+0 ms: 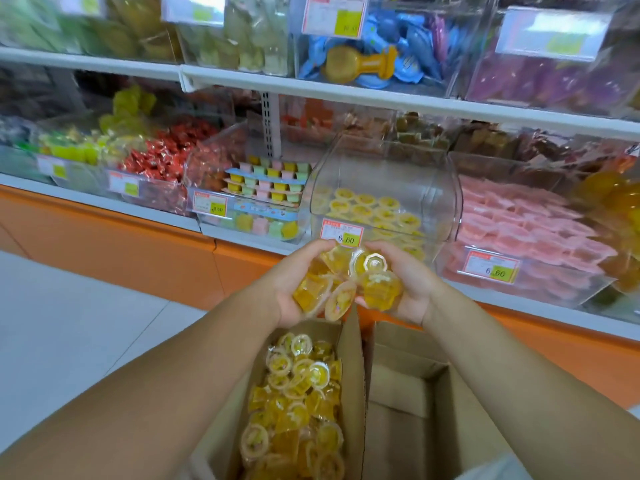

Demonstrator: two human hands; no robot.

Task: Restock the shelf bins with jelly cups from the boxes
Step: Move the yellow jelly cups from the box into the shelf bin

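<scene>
Both arms reach forward, left hand (289, 289) and right hand (414, 289) cupped together, fingers (388, 251) curled round jelly cups (375, 289).

My left hand (289, 277) and right hand (415, 287) were bare, and so were both forearms (194, 368). A fold of pale cloth (491, 468) showed beneath my right arm.

Left box (355, 393) with jelly cups (298, 403) in it, right box (408, 396) just beside it. Above the boxes, left hand (294, 285) and right hand (412, 289) together hold a cluster of held cups (346, 278) before the middle bin (384, 168) on the lower shelf (86, 199). Left bin (249, 226) and right bin (519, 289) flank it; upper shelf (346, 93) overhead.
</scene>
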